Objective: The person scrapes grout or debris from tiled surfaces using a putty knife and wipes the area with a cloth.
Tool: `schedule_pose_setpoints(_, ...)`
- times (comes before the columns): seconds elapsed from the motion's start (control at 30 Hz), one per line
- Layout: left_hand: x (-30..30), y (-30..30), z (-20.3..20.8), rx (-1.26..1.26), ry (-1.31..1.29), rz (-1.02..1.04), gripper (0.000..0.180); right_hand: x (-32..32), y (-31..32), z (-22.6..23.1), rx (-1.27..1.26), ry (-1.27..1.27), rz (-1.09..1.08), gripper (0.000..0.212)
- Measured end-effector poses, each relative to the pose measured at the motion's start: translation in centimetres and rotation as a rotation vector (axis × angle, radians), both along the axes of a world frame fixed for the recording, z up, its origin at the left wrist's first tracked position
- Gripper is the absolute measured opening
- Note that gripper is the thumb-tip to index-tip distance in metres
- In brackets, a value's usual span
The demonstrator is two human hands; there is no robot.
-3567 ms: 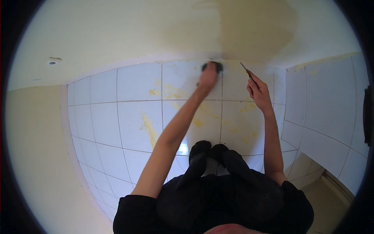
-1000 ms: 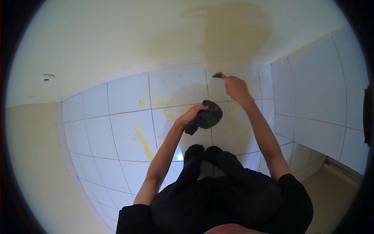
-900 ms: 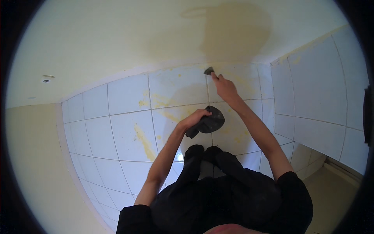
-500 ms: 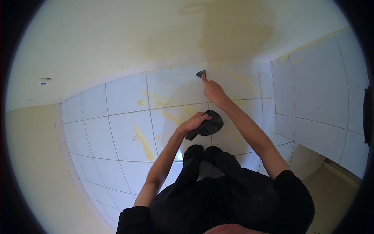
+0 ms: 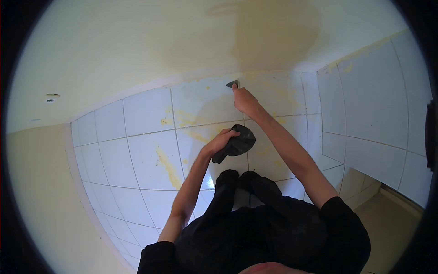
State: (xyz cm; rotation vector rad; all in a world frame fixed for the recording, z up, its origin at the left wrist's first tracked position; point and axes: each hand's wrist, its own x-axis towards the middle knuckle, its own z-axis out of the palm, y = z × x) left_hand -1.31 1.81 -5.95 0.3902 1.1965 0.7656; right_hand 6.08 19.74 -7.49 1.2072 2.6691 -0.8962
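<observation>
My right hand (image 5: 245, 102) reaches far forward, closed around a small scraper (image 5: 232, 84) with a dark, wedge-shaped blade. The blade lies at the white tiles close to the base of the far wall, and its handle is mostly hidden in the hand. Nearer to me, my left hand (image 5: 223, 140) grips a dark grey, rounded, floppy piece that looks like cloth (image 5: 242, 142). That piece hangs above the tiles in front of my feet. Yellow smears (image 5: 167, 169) mark the tiled floor (image 5: 150, 157) on both sides of my hands.
A cream wall (image 5: 150, 41) rises beyond the tiles, carrying a small white fitting (image 5: 52, 98) at left. White tiles also face the raised block (image 5: 374, 100) on the right. My dark-shod feet (image 5: 237, 178) stand close below my hands.
My right hand and the scraper have shifted slightly left and forward along the tile. The left hand with the dark cloth has also moved a little left and forward.
</observation>
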Motion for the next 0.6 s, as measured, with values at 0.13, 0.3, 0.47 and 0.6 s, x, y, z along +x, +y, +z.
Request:
schedule_pose_setpoints(0.13,0.1,0.2,1.5,-0.025,-0.008,-0.016,0.038,0.2,0.4,-0.1,-0.038,0.017,-0.019,0.042)
schedule_pose_setpoints(0.3,0.2,0.4,2.6,-0.021,0.015,-0.052,0.039,0.2,0.7,-0.5,-0.024,0.017,-0.009,0.044)
schedule_pose_setpoints(0.47,0.2,0.3,2.2,0.004,0.021,-0.071,0.041,0.2,0.6,-0.2,-0.061,0.009,-0.011,0.045)
schedule_pose_setpoints(0.6,0.5,0.5,3.2,-0.027,0.015,-0.067,0.042,0.0,0.5,-0.2,-0.036,0.022,-0.029,0.041)
